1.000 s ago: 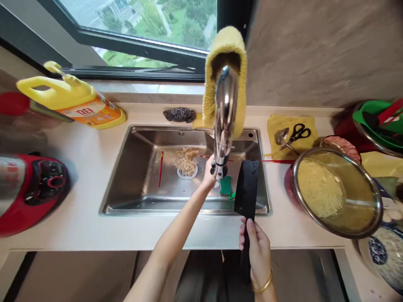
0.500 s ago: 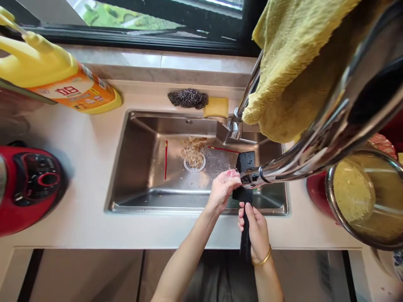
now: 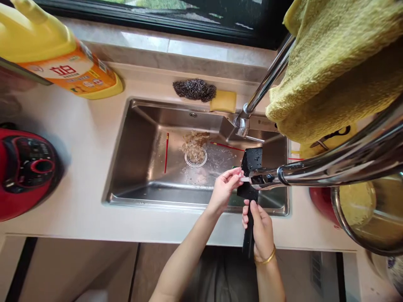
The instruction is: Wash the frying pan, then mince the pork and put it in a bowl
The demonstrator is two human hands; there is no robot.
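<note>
My right hand point(image 3: 260, 224) is wrapped around the handle of a wet black kitchen knife point(image 3: 252, 161) with a broad, cleaver-like blade. The blade points away from me over the right side of the sink point(image 3: 138, 200). Just left of the blade, my left hand point(image 3: 225, 186) has its fingertips pinched together at a short white stream coming from the chrome faucet point(image 3: 302, 170). Whether anything small is between those fingertips is hidden. The faucet's spout covers part of the blade. Wet pale peelings point(image 3: 195, 144) lie heaped over the drain.
Two red chopsticks point(image 3: 166, 153) lie in the sink. Steel wool point(image 3: 194, 90) and a yellow sponge point(image 3: 223, 101) sit behind it. A yellow towel point(image 3: 333, 79) hangs at right above a metal bowl point(image 3: 338, 209). Left stand a detergent bottle point(image 3: 72, 69) and red appliance point(image 3: 30, 167).
My left fingers have drawn from a looser pose under the spout into a pinch. The knife stays in my right hand. The whole view has shifted slightly.
</note>
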